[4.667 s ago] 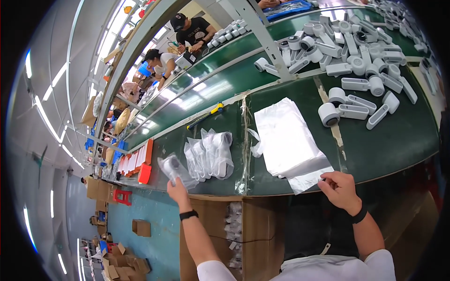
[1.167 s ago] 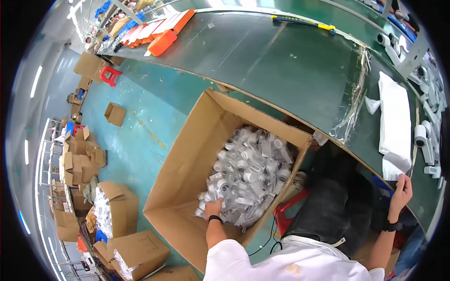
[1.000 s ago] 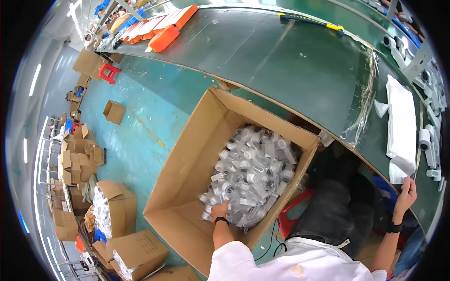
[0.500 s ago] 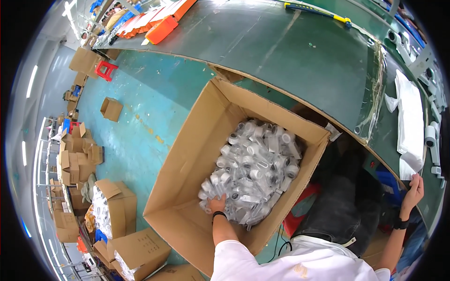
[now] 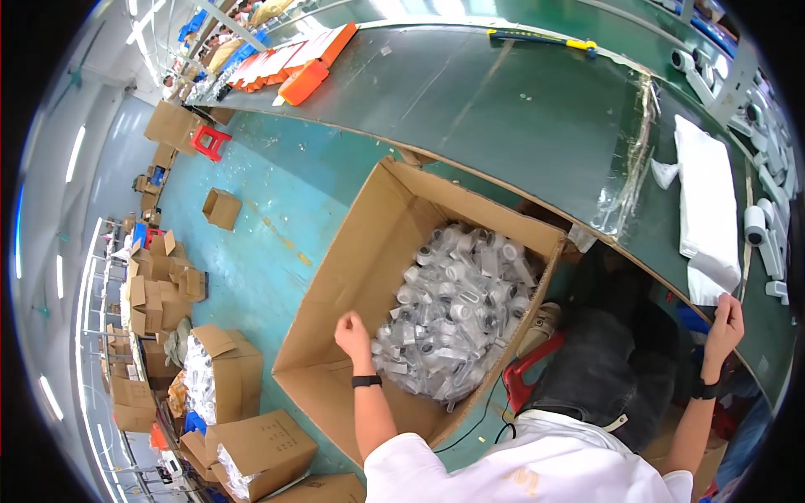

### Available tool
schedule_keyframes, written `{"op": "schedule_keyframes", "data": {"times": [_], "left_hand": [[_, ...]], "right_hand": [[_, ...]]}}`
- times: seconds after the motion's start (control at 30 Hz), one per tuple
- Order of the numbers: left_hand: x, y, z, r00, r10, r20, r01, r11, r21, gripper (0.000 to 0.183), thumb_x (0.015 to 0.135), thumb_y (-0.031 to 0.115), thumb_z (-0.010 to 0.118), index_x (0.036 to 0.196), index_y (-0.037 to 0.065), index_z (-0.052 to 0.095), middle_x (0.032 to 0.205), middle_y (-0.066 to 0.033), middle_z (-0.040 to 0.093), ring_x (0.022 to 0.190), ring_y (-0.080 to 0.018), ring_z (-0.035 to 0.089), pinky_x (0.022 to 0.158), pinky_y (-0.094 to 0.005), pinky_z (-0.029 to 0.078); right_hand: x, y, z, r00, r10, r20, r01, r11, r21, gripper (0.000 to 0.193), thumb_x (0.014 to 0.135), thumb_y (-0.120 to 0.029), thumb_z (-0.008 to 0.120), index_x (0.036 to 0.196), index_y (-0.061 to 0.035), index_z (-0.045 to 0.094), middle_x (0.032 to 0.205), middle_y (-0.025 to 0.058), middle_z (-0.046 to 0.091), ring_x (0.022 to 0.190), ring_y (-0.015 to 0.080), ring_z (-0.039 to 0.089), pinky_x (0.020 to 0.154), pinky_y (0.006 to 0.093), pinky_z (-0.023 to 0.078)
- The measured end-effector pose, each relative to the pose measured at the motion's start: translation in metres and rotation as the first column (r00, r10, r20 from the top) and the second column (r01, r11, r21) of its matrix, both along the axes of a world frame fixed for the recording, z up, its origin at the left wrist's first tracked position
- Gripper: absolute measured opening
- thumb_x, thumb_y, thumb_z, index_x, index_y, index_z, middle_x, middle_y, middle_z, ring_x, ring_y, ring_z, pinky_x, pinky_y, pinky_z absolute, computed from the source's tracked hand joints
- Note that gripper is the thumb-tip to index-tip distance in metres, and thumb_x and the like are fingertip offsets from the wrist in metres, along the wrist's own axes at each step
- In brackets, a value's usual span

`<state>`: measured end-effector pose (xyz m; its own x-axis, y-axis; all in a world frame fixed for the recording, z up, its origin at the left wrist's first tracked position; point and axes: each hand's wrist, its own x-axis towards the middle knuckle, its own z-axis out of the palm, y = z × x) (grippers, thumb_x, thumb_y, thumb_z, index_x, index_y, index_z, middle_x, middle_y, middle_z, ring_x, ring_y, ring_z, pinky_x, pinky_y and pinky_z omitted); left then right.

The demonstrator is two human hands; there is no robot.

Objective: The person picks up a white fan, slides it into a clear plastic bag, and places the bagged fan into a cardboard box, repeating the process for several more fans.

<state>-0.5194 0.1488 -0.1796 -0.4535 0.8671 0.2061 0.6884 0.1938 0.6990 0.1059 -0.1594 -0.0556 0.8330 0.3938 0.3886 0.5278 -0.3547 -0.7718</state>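
A big open cardboard box [image 5: 327, 327] stands in front of me, part-filled with a heap of white-and-clear parts in clear plastic bags [image 5: 457, 314]. Over the box's left side, apart from the heap, is my left hand [image 5: 354, 337]; its fingers are curled closed and nothing shows in them. At the green bench's near edge on the right, my right hand [image 5: 726, 323] pinches the lower corner of a stack of white plastic bags [image 5: 706, 201]. The stack lies flat on the bench.
The green bench [image 5: 394, 75] runs across the far side, with orange bins [image 5: 303, 81] and a yellow-blue tool [image 5: 545, 40] on it. Grey-white handled parts [image 5: 761, 230] lie at the far right. Cartons [image 5: 264, 453] and a red stool [image 5: 210, 142] stand on the left floor.
My left hand has come up off the bagged parts and moved left, its fingers now curled. My right hand still pinches the white bags' corner. The whole view has shifted slightly.
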Motion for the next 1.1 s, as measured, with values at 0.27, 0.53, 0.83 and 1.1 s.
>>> {"op": "schedule_keyframes", "data": {"times": [0.27,0.53,0.83,1.1], "left_hand": [[0.21,-0.018,0.199,0.573,-0.8,0.176,0.682,0.585,0.438,0.009,0.091,-0.002,0.058,0.098,-0.004,0.064,0.098,-0.0081,0.064,0.084,-0.0124,0.061,0.075,-0.0238,0.051],[0.427,-0.08,0.213,0.158,-0.978,0.139,0.846,0.207,0.492,0.011,0.081,-0.003,0.065,0.092,-0.001,0.067,0.09,-0.0107,0.068,0.081,-0.0187,0.064,0.073,-0.0279,0.051],[0.502,-0.168,0.216,-0.157,-0.961,-0.226,0.945,-0.213,0.248,0.018,0.078,0.004,0.073,0.095,0.002,0.067,0.089,-0.0099,0.065,0.076,-0.0219,0.063,0.068,-0.0301,0.05],[0.528,-0.17,0.186,-0.157,-0.928,-0.337,0.978,-0.194,0.079,0.012,0.081,0.013,0.07,0.092,0.007,0.068,0.094,-0.0064,0.063,0.081,-0.0283,0.061,0.068,-0.0364,0.051]], "right_hand": [[-0.034,0.025,0.042,0.988,0.111,-0.104,-0.108,0.994,0.033,0.01,0.087,-0.006,0.06,0.08,0.0015,0.063,0.071,-0.0011,0.057,0.067,0.0048,0.049,0.06,0.0221,0.041],[-0.024,-0.022,0.073,0.882,0.301,-0.363,-0.185,0.929,0.319,0.009,0.083,-0.007,0.069,0.089,-0.0005,0.067,0.071,-0.0009,0.062,0.061,0.0018,0.051,0.054,0.019,0.041],[0.066,-0.037,0.111,0.95,-0.008,0.312,0.027,0.998,-0.057,0.037,0.079,-0.014,0.069,0.114,-0.005,0.06,0.102,0.008,0.062,0.093,0.0255,0.059,0.074,0.0322,0.049],[0.121,0.01,0.075,0.791,-0.063,0.609,0.423,0.776,-0.468,0.023,0.084,-0.015,0.055,0.105,-0.0075,0.06,0.102,0.0063,0.059,0.097,0.0231,0.055,0.076,0.039,0.042]]}}
